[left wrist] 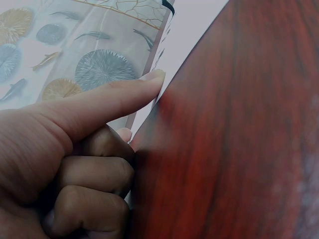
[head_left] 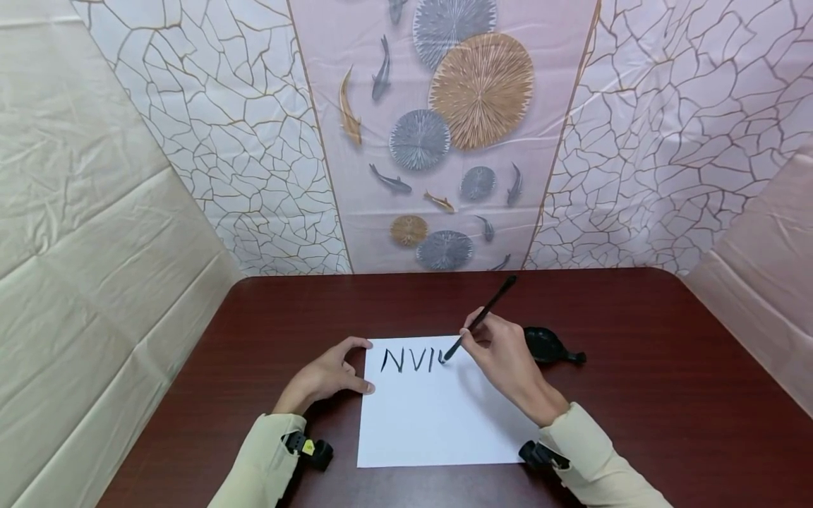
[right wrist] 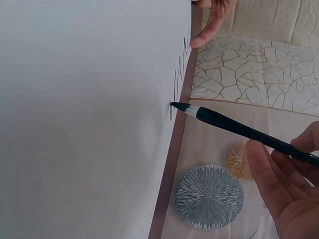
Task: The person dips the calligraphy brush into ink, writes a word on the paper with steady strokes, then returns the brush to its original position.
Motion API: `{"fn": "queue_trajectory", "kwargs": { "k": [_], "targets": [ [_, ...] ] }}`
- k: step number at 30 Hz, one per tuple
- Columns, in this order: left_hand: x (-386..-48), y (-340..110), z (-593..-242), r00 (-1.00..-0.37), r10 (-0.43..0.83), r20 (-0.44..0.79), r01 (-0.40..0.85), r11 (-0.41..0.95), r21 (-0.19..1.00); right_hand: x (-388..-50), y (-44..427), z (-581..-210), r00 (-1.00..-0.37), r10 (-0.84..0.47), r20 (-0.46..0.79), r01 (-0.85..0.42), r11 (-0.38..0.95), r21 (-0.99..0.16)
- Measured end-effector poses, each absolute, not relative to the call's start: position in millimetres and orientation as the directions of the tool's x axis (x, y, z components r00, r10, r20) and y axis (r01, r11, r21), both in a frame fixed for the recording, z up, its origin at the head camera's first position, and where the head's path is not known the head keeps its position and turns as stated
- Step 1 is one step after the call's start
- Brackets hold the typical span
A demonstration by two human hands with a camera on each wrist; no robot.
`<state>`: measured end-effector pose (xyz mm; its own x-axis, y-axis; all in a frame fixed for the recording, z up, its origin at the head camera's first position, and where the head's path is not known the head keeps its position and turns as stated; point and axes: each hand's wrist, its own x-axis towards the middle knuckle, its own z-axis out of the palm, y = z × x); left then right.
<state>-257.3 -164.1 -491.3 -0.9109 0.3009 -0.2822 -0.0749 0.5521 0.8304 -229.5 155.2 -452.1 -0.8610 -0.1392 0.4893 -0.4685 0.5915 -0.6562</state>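
A white sheet of paper (head_left: 432, 423) lies on the dark red table, with black strokes reading "NVI" and a partial further letter near its top edge. My right hand (head_left: 508, 360) pinches a black brush (head_left: 483, 314), whose dark tip touches the paper at the last stroke. In the right wrist view the brush (right wrist: 234, 124) shows a pale band above its tip, held by the right hand (right wrist: 284, 189). My left hand (head_left: 324, 377) rests at the sheet's left edge, thumb and index finger touching it; in the left wrist view the other fingers of that hand (left wrist: 75, 149) are curled under.
A black, bottle-shaped object (head_left: 547, 346) lies on the table (head_left: 667, 381) just behind and right of my right hand. Beyond the table's far edge hangs a patterned cloth (head_left: 444, 176), and pale cloth walls (head_left: 95, 282) stand at both sides.
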Motion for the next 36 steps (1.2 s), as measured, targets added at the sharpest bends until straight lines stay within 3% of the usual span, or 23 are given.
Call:
{"fn": "queue_trajectory", "kwargs": {
  "k": [26, 36],
  "targets": [
    [-264, -167, -500, -0.900, 0.321, -0.296, -0.078, 0.550, 0.832, -229, 157, -456, -0.854, -0.100, 0.511, -0.470, 0.569, -0.675],
    [-258, -165, -491, -0.909, 0.317, -0.271, -0.064, 0.536, 0.842, -232, 158, -454, -0.856, -0.091, 0.509, -0.444, 0.633, -0.634]
  ]
}}
